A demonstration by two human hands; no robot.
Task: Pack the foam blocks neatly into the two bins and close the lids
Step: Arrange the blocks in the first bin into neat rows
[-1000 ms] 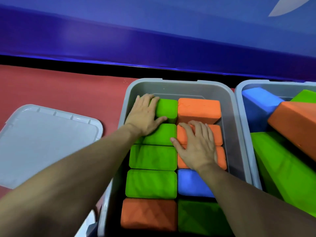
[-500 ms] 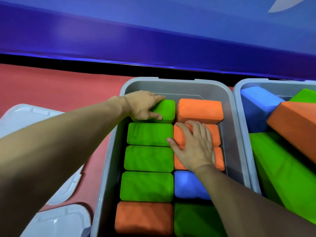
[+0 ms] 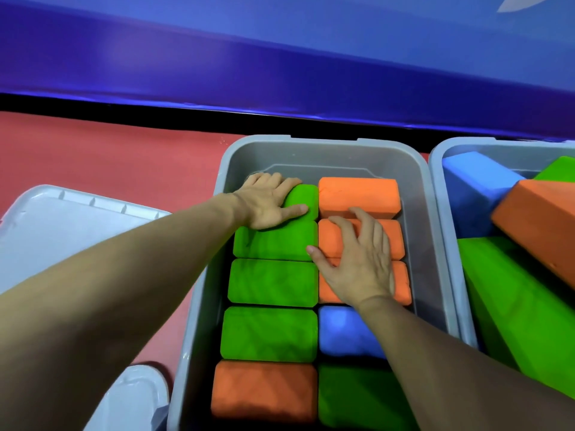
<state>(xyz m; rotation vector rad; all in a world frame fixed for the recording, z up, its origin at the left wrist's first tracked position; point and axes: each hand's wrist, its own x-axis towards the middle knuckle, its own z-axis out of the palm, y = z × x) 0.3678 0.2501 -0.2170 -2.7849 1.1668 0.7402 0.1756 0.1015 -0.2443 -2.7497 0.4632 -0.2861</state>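
Your left hand [image 3: 270, 202] lies flat, fingers straight, on the far-left green foam block [image 3: 300, 200] in the smooth grey plastic bin [image 3: 323, 150]. Your right hand [image 3: 357, 262], fingers spread and relaxed, presses the soft, rounded orange blocks [image 3: 340, 241] along its right wall.

A red floor [image 3: 109, 150] filled the left and middle of the view. Beyond it ran a narrow black strip [image 3: 186, 105], slanting slightly downward to the right. Above that rose a glossy blue wall [image 3: 280, 51], with a pale shape [image 3: 522, 1] at its top right corner.
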